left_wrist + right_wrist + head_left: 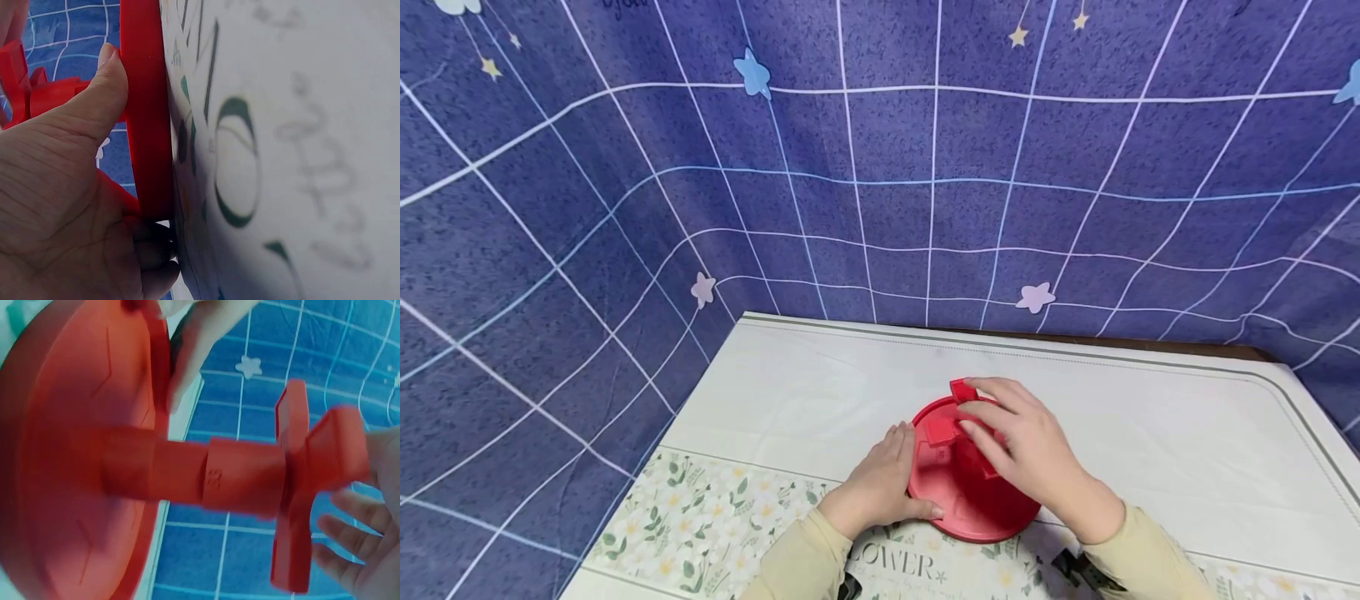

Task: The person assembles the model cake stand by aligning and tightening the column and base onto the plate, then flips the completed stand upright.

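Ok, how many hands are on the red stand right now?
2. The left hand grips the near-left rim of the red stand; the right hand rests on its cross-shaped top.

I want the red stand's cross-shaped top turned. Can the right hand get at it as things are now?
Probably yes. The right hand already hovers over the cross-shaped top on the post, its fingers spread beside it with nothing between. The left hand only grips the rim of the round base, out of the way.
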### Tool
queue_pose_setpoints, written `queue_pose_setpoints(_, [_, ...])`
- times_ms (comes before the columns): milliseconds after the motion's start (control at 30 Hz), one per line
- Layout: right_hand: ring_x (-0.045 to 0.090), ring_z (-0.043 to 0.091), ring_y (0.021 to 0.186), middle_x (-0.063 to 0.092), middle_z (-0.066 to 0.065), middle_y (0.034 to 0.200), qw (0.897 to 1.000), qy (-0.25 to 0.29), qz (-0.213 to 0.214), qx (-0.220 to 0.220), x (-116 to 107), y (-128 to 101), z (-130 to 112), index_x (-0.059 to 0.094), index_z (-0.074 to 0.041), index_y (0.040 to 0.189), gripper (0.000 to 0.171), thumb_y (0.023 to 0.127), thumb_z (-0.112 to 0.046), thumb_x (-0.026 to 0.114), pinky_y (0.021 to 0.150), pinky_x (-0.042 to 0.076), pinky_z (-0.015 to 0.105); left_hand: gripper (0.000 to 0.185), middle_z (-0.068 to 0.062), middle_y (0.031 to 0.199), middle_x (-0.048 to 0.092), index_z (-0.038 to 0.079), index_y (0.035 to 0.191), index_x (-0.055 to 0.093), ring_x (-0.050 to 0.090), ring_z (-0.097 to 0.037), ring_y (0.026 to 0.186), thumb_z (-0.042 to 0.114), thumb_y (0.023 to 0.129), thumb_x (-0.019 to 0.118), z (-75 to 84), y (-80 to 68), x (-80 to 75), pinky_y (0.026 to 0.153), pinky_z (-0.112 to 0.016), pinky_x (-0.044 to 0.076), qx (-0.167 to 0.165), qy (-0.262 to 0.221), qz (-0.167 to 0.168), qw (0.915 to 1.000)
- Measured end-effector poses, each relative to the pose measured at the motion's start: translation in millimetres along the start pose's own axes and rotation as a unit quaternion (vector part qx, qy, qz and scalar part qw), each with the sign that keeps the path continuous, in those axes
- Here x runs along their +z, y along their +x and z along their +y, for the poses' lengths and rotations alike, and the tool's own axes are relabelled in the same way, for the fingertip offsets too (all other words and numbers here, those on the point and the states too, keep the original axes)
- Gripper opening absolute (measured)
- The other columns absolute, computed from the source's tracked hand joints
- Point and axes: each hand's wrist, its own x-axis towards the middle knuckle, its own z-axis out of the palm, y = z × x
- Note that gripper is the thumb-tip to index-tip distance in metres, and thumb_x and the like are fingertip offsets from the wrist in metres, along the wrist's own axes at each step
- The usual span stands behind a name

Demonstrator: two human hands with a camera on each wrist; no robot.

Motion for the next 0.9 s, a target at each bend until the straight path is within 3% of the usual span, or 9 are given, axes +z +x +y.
queue_pose_setpoints(167, [0.056, 0.029, 0.118, 0.059, 0.012, 0.131, 0.997, 0.003, 0.025, 0.069, -7.4, -11.1, 14.4, 0.07, -0.011, 0.114, 0.031, 0.083, -0.008, 0.071, 0.091, 0.049, 0.053, 0.117, -0.019, 0.158, 0.021, -0.004, 0.153, 0.018, 0.017, -0.034, 0.147, 0.063, 0.075, 0.073, 0.2, 1.1, 0.6, 0.115, -0.044, 0.026, -0.005, -0.002, -0.003, 1.0])
queue_pose_setpoints(300, [0.053, 0.032, 0.123, 0.055, 0.014, 0.134, 0.991, 0.004, -0.002, 0.131, -11.8, -22.1, 23.3, 0.063, -0.007, 0.126, 0.041, 0.086, -0.009, 0.07, 0.094, 0.046, 0.056, 0.117, -0.019, 0.159, 0.02, -0.003, 0.153, 0.017, 0.015, -0.034, 0.147, 0.063, 0.075, 0.073, 0.3, 0.8, 0.5, 0.116, -0.044, 0.025, -0.006, -0.006, -0.008, 0.9999])
queue_pose_setpoints(533, [0.065, 0.027, 0.101, 0.066, 0.01, 0.118, 0.976, 0.048, -0.053, 0.205, -22.2, -39.1, 32.6, 0.059, -0.002, 0.129, 0.038, 0.094, -0.014, 0.064, 0.084, 0.053, 0.05, 0.116, -0.02, 0.159, 0.019, -0.004, 0.153, 0.016, 0.015, -0.034, 0.147, 0.063, 0.076, 0.072, 1.0, -0.1, 0.0, 0.116, -0.043, 0.024, -0.003, -0.002, -0.009, 1.0])
queue_pose_setpoints(767, [0.068, 0.018, 0.09, 0.071, 0.001, 0.107, 0.962, 0.111, -0.087, 0.232, -31.1, -49.0, 30.7, 0.063, -0.006, 0.126, 0.032, 0.095, -0.013, 0.064, 0.074, 0.057, 0.031, 0.115, -0.021, 0.159, 0.02, -0.005, 0.153, 0.017, 0.016, -0.035, 0.147, 0.063, 0.077, 0.072, 1.0, -0.2, -0.8, 0.116, -0.044, 0.025, -0.003, 0.003, -0.007, 1.0])
queue_pose_setpoints(900, [0.067, 0.015, 0.091, 0.071, -0.002, 0.105, 0.957, 0.142, -0.097, 0.232, -35.5, -52.9, 26.1, 0.064, -0.008, 0.126, 0.033, 0.093, -0.012, 0.066, 0.073, 0.057, 0.029, 0.114, -0.022, 0.158, 0.02, -0.006, 0.152, 0.018, 0.016, -0.035, 0.147, 0.063, 0.077, 0.071, 0.9, -0.2, -0.7, 0.116, -0.044, 0.025, 0.0, 0.009, -0.005, 1.0])
